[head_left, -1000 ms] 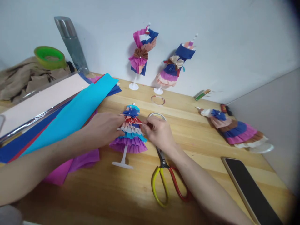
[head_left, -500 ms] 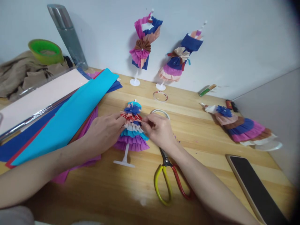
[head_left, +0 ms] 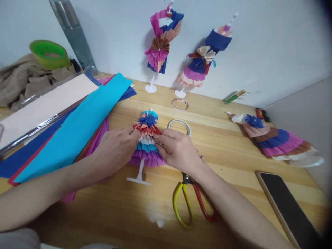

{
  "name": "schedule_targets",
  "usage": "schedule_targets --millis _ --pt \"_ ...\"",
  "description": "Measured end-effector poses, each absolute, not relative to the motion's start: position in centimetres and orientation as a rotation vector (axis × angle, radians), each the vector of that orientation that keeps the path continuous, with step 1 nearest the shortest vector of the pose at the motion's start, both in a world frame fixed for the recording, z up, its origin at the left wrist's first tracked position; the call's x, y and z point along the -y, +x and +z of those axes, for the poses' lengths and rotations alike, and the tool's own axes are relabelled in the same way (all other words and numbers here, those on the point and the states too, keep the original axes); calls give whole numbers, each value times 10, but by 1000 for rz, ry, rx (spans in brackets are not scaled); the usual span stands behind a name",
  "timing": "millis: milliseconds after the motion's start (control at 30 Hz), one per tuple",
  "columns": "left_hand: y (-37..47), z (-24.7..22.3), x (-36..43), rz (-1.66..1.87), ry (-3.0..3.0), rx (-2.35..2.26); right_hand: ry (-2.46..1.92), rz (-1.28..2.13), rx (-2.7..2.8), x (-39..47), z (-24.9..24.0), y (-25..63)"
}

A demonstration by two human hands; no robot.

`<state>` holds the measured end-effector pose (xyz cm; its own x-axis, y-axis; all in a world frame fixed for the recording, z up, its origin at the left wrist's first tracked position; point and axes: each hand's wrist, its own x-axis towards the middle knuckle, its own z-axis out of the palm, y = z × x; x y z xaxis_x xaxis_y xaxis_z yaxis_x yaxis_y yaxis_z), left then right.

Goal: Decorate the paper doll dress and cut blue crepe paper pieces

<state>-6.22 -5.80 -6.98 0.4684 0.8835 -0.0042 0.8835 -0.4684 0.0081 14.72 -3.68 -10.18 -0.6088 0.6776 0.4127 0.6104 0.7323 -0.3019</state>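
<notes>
A small crepe-paper dress (head_left: 147, 147) on a white mannequin stand (head_left: 140, 172) stands upright between my hands. It has a turquoise top, a blue flower (head_left: 147, 119), a red and peach ruffle at the waist, then white, turquoise and purple tiers. My left hand (head_left: 116, 147) is closed at the dress's left side, its fingertips pinching the waist ruffle. On the other side, my right hand (head_left: 176, 147) is closed with thumb and fingers on the skirt's layers just under the red ruffle. The exact bit of paper in each pinch is partly hidden.
Scissors (head_left: 186, 178) lie under my right forearm, a tape roll (head_left: 179, 125) behind that hand. Folded crepe sheets (head_left: 75, 128) fill the left side. Two dressed stands (head_left: 158, 52) lean near the wall; another paper dress (head_left: 277, 140) and a phone (head_left: 282, 204) lie right. A bottle (head_left: 76, 38) stands back left.
My right hand has shifted slightly down along the dress's side, its fingers now lower on the skirt. My left hand stays at the waist. The view has moved a little.
</notes>
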Motion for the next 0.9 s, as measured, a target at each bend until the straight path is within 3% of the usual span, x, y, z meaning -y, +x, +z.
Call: schedule_targets --millis 667,900 --pt "-60 -65 57 -207 2635 -1627 -998 -141 2412 35 -103 151" --pt "-58 -68 58 -8 2604 -1700 -1036 -151 2389 37 -100 150"
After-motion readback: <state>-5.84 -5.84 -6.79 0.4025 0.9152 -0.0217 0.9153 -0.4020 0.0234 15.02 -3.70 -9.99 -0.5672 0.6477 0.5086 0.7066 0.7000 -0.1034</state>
